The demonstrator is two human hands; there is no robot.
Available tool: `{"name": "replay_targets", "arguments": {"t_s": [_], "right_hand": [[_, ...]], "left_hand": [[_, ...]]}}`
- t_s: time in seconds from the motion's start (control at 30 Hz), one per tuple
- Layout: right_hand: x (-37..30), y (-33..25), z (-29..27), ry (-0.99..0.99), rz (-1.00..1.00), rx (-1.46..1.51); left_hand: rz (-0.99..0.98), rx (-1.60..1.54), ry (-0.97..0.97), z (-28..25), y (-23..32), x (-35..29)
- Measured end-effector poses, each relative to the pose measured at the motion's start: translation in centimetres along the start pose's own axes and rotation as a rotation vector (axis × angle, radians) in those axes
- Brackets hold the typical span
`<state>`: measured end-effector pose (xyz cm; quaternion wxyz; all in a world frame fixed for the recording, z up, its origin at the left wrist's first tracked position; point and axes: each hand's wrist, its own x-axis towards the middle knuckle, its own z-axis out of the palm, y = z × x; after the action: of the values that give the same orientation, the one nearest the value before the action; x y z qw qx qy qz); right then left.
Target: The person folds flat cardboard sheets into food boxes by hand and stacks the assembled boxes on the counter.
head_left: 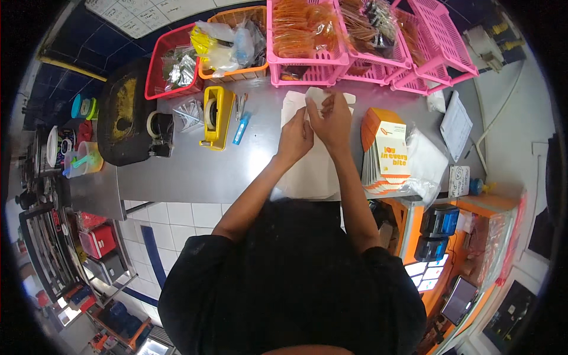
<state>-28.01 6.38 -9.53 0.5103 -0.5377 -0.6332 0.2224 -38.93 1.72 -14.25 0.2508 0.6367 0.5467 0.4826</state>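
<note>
- Head view: right hand (pixel 331 121), fingers curled narrowly, holds a white creased paper piece (pixel 315 95).
- Left hand (pixel 296 137) is just beside; its grip cannot be told.
- The piece is over flat off-white paper sheets (pixel 310 174) on the grey steel counter (pixel 183 174).

Pale paper (pixel 309 174) on metal counter (pixel 189 168)

1. Paper stack (pixel 310 177) on the counter (pixel 189 171), beneath the hands (pixel 296 139);
2. tape dispensers (pixel 222 133) left of the hands;
3. carton stack (pixel 390 160), then plastic bag (pixel 427 157), to their right;
4. baskets (pixel 307 61) beyond them, along the counter's back, holding packets (pixel 302 29).
</note>
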Motion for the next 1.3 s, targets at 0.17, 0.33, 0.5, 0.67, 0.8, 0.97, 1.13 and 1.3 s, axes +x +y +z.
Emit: {"name": "replay_targets", "arguments": {"t_s": [0.17,0.33,0.5,0.67,0.8,0.97,1.13,1.3], "right_hand": [[2.8,0.2,1.0,-0.083,0.004,-0.064],[0.5,3.0,0.0,-0.076,0.215,0.272],[-0.9,4.9,-1.4,-0.134,0.633,0.730],[-2.1,5.5,-1.2,-0.158,0.546,0.724],[-3.1,5.2,-0.5,-0.191,0.410,0.681],[-4.2,4.3,-0.4,-0.178,0.420,0.554],[-5.0,4.5,0.2,-0.175,0.402,0.549],[-5.6,4.5,1.0,-0.124,0.396,0.512]], "left_hand": [[0.105,0.125,0.052,-0.4,0.8,-0.3],[-0.108,0.094,0.098,-0.4,0.2,0.2],[-0.140,-0.246,0.312,0.6,-1.4,0.7],[-0.362,-0.458,0.202,0.7,-2.7,0.4],[-0.506,-0.632,0.220,0.9,-2.7,0.4],[-0.604,-0.767,0.198,1.0,-1.9,0.4],[-0.640,-0.814,0.255,1.4,-1.7,0.1],[-0.636,-0.835,0.247,1.9,-1.7,0.0]]}}
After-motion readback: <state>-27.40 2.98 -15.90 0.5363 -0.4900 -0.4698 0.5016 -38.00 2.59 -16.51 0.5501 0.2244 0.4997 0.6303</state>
